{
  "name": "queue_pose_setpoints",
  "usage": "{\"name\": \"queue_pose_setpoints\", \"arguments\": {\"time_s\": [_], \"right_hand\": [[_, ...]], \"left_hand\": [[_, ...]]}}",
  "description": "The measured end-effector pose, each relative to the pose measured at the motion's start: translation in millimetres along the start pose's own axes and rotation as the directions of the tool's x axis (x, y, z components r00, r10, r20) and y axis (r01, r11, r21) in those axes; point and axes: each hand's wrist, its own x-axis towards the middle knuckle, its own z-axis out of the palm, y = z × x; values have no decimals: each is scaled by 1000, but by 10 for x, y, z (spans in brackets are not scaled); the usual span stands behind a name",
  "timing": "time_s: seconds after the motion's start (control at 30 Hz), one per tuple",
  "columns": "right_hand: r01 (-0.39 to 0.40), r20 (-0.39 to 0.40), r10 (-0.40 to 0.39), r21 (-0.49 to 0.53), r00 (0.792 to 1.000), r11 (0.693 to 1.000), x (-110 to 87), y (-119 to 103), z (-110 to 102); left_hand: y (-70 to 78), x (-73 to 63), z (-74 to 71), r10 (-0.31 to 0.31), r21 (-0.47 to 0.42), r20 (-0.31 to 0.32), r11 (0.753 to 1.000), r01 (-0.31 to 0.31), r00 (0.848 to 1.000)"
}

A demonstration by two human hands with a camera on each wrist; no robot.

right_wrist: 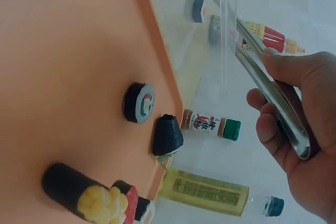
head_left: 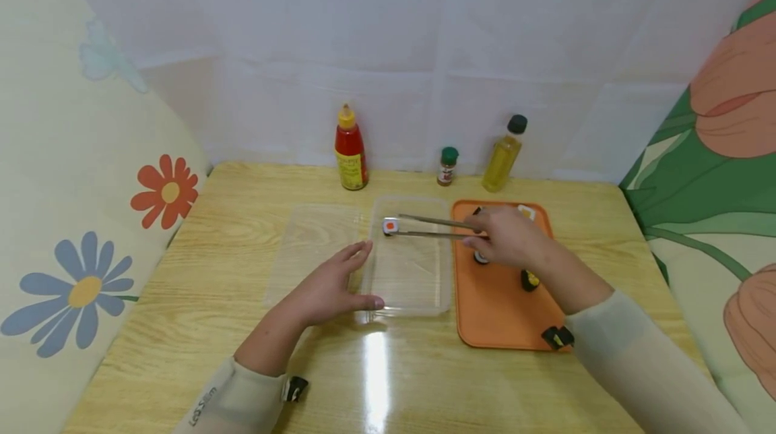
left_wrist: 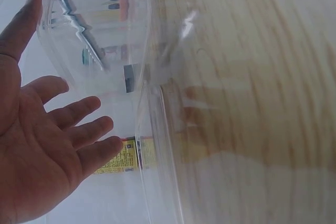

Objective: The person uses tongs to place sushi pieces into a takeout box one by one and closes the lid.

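My right hand (head_left: 506, 235) grips metal tongs (head_left: 433, 234), reaching left over a clear plastic container (head_left: 412, 279). At its far left corner sits a small sushi roll (head_left: 391, 226) with an orange-red centre, and the tong tips stand apart right at it. In the right wrist view the same roll (right_wrist: 198, 10) shows its dark wrap near the container floor. My left hand (head_left: 336, 286) is at the container's left side, fingers extended and thumb over the near left corner. From the left wrist view, that palm (left_wrist: 47, 156) holds nothing.
An orange tray (head_left: 497, 319) right of the container carries several sushi pieces, including a round roll (right_wrist: 139, 102) and a yellow-topped piece (right_wrist: 100, 203). A clear lid (head_left: 315, 245) lies left. Behind stand a red sauce bottle (head_left: 351, 158), a spice jar (head_left: 446, 168) and an oil bottle (head_left: 503, 161).
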Motion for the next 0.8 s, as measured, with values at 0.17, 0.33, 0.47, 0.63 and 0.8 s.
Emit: {"name": "queue_pose_setpoints", "arguments": {"time_s": [0.17,0.33,0.47,0.63,0.8], "right_hand": [[-41,-11,41,7,999,999,-99,2,-18],[-32,-34,33,25,999,999,-177,29,-33],[-18,-53,20,23,998,1000,-228,50,-45],[-12,-68,14,31,998,999,-304,79,-53],[-11,-67,15,52,998,999,-395,111,-60]], "left_hand": [[0,-3,4,3,5,-3,1000,-3,1000],[-2,2,7,2,8,-2,1000,-2,1000],[-2,3,6,1,6,-5,1000,-1,1000],[0,0,4,1,5,-3,1000,-1,1000],[4,1,3,-3,9,-2,1000,3,1000]]}}
